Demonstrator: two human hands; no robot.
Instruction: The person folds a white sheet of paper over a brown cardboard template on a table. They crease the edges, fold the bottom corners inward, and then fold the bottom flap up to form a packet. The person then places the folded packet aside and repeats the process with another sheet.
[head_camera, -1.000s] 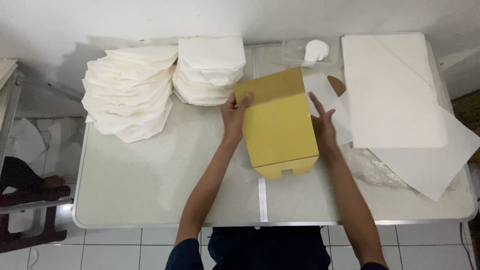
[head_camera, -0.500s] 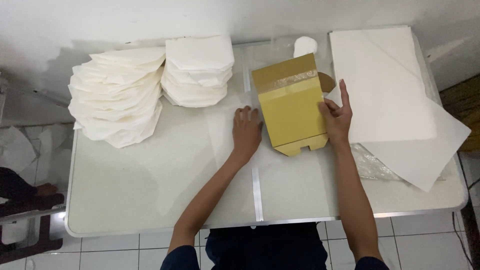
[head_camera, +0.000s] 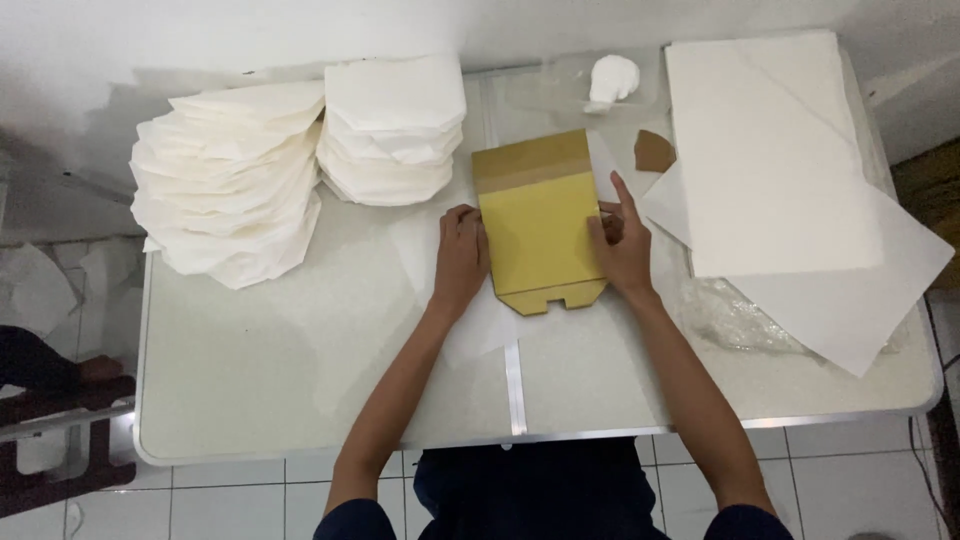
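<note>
A flat yellow-brown cardboard piece (head_camera: 540, 225) lies on the pale table (head_camera: 300, 390), over a thin sheet of white paper. My left hand (head_camera: 461, 255) rests against its left edge, fingers bent onto the card. Along the card's right edge my right hand (head_camera: 622, 245) presses down, index finger stretched up. A folded flap forms the darker strip at the card's far end, and tabs stick out at the near end.
Two piles of folded white paper items (head_camera: 230, 180) (head_camera: 393, 125) stand at the back left. A stack of large white sheets (head_camera: 775, 150) fills the right side, with crumpled clear plastic (head_camera: 735, 315) below it. A small brown card scrap (head_camera: 653, 152) and a white lump (head_camera: 611, 78) lie behind.
The card has been pressed flatter on the table. My left hand moved from beside the card onto its left edge; my right hand shifted onto the right edge.
</note>
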